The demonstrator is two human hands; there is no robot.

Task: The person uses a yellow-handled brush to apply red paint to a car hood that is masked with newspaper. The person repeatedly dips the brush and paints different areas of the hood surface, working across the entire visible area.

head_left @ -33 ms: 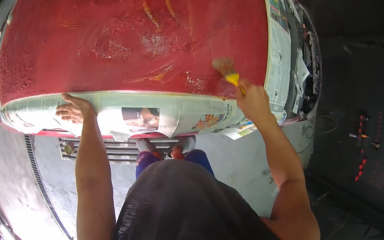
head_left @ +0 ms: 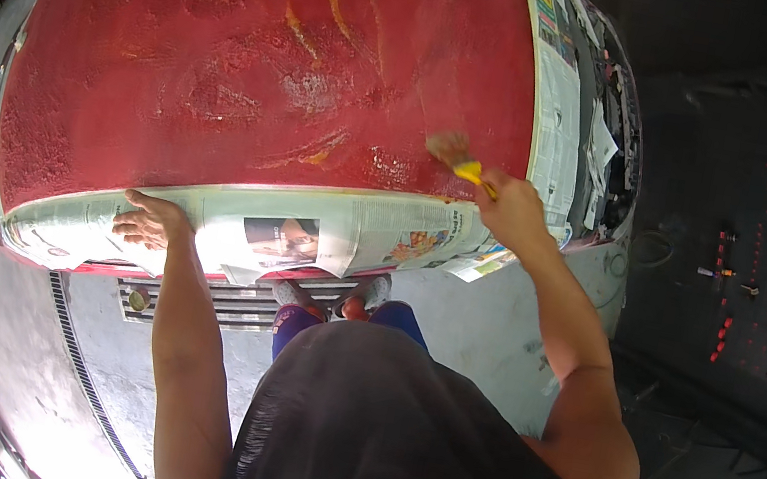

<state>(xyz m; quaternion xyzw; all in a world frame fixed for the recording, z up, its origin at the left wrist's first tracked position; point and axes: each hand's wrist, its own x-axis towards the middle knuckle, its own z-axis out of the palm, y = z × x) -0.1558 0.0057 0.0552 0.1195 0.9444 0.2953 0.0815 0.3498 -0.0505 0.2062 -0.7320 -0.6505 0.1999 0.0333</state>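
Note:
My right hand [head_left: 514, 209] grips the yellow handle of a paintbrush [head_left: 454, 152]. Its wide bristles point left, over or against the lower right part of a large red car panel [head_left: 184, 34]; contact is hard to make out. The panel's surface is rough and patchy, with orange streaks. Along its near edge runs masking newspaper [head_left: 354, 235], fixed by a pale strip of tape. On the left end of that paper rests my left hand [head_left: 148, 220], fingers apart, holding nothing.
More newspaper [head_left: 558, 117] covers the panel's right border, beside dark car parts [head_left: 617, 116]. Below my feet lies a slatted grate [head_left: 230, 307] with a small round container [head_left: 138, 299] on it. A floor drain [head_left: 75, 355] runs at the left. A dark wall stands at the right.
The brush has shifted slightly right and its handle lies flatter. My right hand has moved slightly right and nearer to me. My left hand stays in place.

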